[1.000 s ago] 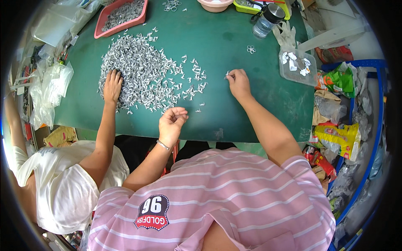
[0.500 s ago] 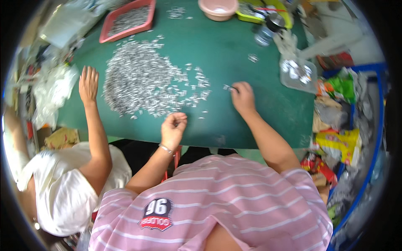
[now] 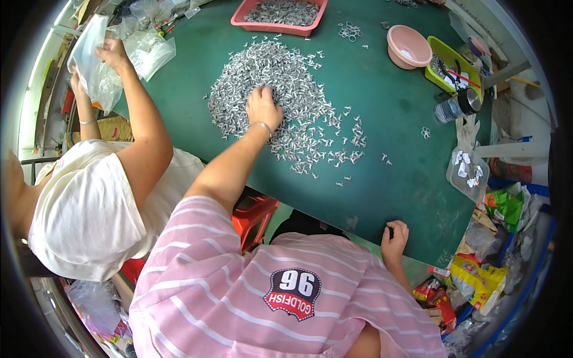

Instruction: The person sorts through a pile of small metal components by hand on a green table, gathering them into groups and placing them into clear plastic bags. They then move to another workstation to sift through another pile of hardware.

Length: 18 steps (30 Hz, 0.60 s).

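Observation:
My left hand (image 3: 264, 111) reaches onto a large heap of small curved silvery metal pieces (image 3: 239, 77). Its palm faces down, with the fingers spread over the heap and their tips partly hidden among the pieces. At the table's near edge rests my right hand (image 3: 395, 240), its fingers curled. Something dark shows between them, too small to make out. A few loose metal pieces (image 3: 386, 159) lie apart from the heap, between it and the right side of the table.
On the green table (image 3: 310, 203) stand a pink tray of metal parts (image 3: 280, 27), a pink bowl (image 3: 412, 42), a yellow-green basket (image 3: 439, 80), a bottle (image 3: 456, 106) and a clear tub (image 3: 468, 179). Left of me, a co-worker holds up a plastic bag (image 3: 89, 56).
The view has swung. My left hand has gone from the near edge onto the heap, while my right hand has drawn back to the edge. The co-worker's hand has left the table for a bag.

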Each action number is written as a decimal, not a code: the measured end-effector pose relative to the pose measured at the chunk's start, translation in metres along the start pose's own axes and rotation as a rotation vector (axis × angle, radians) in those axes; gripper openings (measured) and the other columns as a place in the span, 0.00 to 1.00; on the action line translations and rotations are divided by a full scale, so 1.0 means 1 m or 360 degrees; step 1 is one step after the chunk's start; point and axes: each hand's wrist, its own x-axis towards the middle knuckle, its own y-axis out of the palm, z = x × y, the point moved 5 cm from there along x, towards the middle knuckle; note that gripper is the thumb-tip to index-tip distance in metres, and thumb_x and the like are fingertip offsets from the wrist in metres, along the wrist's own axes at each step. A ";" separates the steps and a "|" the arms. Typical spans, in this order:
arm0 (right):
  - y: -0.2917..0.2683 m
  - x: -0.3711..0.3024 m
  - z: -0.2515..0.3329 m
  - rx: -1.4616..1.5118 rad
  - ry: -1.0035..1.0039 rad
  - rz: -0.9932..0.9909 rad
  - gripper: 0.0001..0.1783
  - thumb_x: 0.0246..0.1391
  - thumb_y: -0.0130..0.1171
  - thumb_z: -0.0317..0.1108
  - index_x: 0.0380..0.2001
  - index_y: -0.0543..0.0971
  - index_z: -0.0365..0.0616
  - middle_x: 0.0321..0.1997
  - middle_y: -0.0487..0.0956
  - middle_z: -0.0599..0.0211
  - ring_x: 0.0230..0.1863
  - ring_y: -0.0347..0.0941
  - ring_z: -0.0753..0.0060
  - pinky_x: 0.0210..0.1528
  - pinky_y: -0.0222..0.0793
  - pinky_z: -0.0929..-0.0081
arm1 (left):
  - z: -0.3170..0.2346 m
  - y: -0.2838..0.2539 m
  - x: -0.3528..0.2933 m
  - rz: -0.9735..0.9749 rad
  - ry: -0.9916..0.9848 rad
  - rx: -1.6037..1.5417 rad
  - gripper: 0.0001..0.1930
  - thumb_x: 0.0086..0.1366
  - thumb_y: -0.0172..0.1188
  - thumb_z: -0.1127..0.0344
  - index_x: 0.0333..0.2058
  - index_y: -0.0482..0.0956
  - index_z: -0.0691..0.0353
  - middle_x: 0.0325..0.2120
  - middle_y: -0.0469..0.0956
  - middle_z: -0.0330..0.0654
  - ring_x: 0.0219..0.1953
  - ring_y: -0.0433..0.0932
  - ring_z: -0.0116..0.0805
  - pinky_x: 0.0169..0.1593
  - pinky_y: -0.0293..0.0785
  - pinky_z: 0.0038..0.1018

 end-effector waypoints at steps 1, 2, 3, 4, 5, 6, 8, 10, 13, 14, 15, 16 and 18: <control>-0.002 -0.001 0.003 -0.0006 -0.0007 0.0012 0.07 0.43 0.54 0.24 0.30 0.74 0.38 0.37 0.71 0.55 0.40 0.66 0.52 0.45 0.60 0.63 | 0.003 0.005 0.014 0.0093 -0.0145 0.0018 0.28 0.45 0.59 0.66 0.49 0.66 0.54 0.49 0.64 0.46 0.54 0.61 0.47 0.55 0.58 0.42; -0.003 -0.001 0.005 -0.0010 -0.0017 -0.0012 0.07 0.43 0.54 0.23 0.30 0.74 0.38 0.38 0.71 0.54 0.40 0.66 0.53 0.45 0.60 0.63 | 0.007 0.011 0.025 0.0226 -0.0328 0.0001 0.29 0.44 0.61 0.63 0.49 0.66 0.52 0.50 0.63 0.46 0.54 0.60 0.47 0.55 0.58 0.42; -0.004 -0.001 0.005 -0.0009 -0.0031 -0.0036 0.07 0.43 0.54 0.23 0.30 0.74 0.38 0.38 0.71 0.54 0.40 0.66 0.53 0.45 0.60 0.63 | 0.000 0.008 0.031 0.0281 -0.0437 0.0047 0.30 0.44 0.61 0.62 0.50 0.66 0.51 0.50 0.63 0.46 0.54 0.60 0.47 0.55 0.58 0.43; -0.005 -0.001 0.006 -0.0011 -0.0041 -0.0059 0.07 0.43 0.54 0.23 0.30 0.74 0.38 0.38 0.71 0.54 0.40 0.66 0.53 0.45 0.61 0.64 | -0.003 0.010 0.035 0.0342 -0.0543 0.0092 0.31 0.43 0.62 0.61 0.50 0.66 0.50 0.50 0.63 0.45 0.54 0.61 0.47 0.55 0.59 0.43; -0.006 0.000 0.008 -0.0012 -0.0033 -0.0075 0.07 0.43 0.53 0.23 0.29 0.74 0.38 0.38 0.71 0.54 0.40 0.66 0.53 0.45 0.61 0.64 | 0.000 0.016 0.039 0.0332 -0.0567 0.0092 0.31 0.42 0.64 0.60 0.49 0.66 0.50 0.49 0.63 0.44 0.53 0.61 0.47 0.53 0.60 0.44; -0.008 0.002 0.011 -0.0012 -0.0022 -0.0089 0.06 0.43 0.53 0.22 0.29 0.74 0.37 0.38 0.71 0.53 0.40 0.66 0.53 0.44 0.61 0.64 | -0.001 0.017 0.038 0.0321 -0.0533 0.0077 0.31 0.41 0.64 0.60 0.49 0.66 0.50 0.48 0.63 0.44 0.53 0.62 0.47 0.53 0.60 0.44; -0.010 0.007 0.014 -0.0023 -0.0015 -0.0091 0.06 0.43 0.53 0.22 0.29 0.74 0.37 0.38 0.71 0.53 0.40 0.66 0.53 0.44 0.61 0.64 | -0.004 0.017 0.034 0.0293 -0.0474 0.0048 0.32 0.40 0.65 0.60 0.48 0.67 0.50 0.48 0.63 0.44 0.52 0.63 0.47 0.53 0.60 0.44; -0.009 0.010 0.016 -0.0031 -0.0007 -0.0092 0.06 0.43 0.53 0.22 0.29 0.74 0.37 0.38 0.71 0.53 0.40 0.66 0.54 0.44 0.61 0.64 | -0.004 0.021 0.027 0.0304 -0.0352 -0.0025 0.31 0.39 0.65 0.61 0.47 0.67 0.51 0.44 0.67 0.44 0.48 0.66 0.45 0.50 0.62 0.44; -0.005 0.019 0.020 -0.0054 -0.0006 -0.0058 0.06 0.44 0.53 0.22 0.29 0.74 0.37 0.38 0.72 0.54 0.40 0.66 0.54 0.45 0.62 0.65 | -0.016 0.030 0.003 0.0288 -0.0088 0.0030 0.30 0.40 0.62 0.65 0.47 0.66 0.53 0.42 0.67 0.45 0.45 0.67 0.46 0.47 0.62 0.45; -0.003 0.022 0.022 -0.0043 -0.0012 -0.0067 0.06 0.43 0.54 0.22 0.28 0.74 0.37 0.38 0.72 0.54 0.40 0.67 0.54 0.45 0.62 0.65 | -0.024 0.030 -0.007 0.0324 -0.0088 -0.0027 0.31 0.40 0.62 0.67 0.48 0.66 0.52 0.43 0.66 0.44 0.47 0.66 0.45 0.48 0.61 0.44; -0.003 0.022 0.023 -0.0043 -0.0009 -0.0077 0.06 0.43 0.54 0.22 0.28 0.74 0.38 0.37 0.72 0.54 0.41 0.67 0.54 0.45 0.62 0.65 | -0.033 0.031 -0.020 0.0282 0.0003 -0.0057 0.32 0.40 0.62 0.67 0.48 0.66 0.52 0.44 0.66 0.44 0.48 0.65 0.45 0.48 0.61 0.44; -0.002 0.023 0.024 -0.0043 -0.0002 -0.0087 0.06 0.43 0.54 0.22 0.28 0.74 0.38 0.37 0.72 0.54 0.41 0.67 0.54 0.45 0.62 0.65 | -0.041 0.030 -0.030 0.0242 0.0096 -0.0088 0.33 0.39 0.62 0.68 0.49 0.65 0.51 0.45 0.65 0.44 0.48 0.64 0.45 0.49 0.60 0.44; 0.003 0.029 0.027 -0.0061 -0.0121 -0.0095 0.06 0.42 0.54 0.21 0.28 0.74 0.38 0.37 0.73 0.55 0.41 0.68 0.54 0.45 0.62 0.65 | -0.045 0.029 -0.043 0.0331 0.0159 -0.0158 0.31 0.40 0.61 0.70 0.48 0.67 0.50 0.46 0.65 0.40 0.50 0.64 0.43 0.50 0.58 0.44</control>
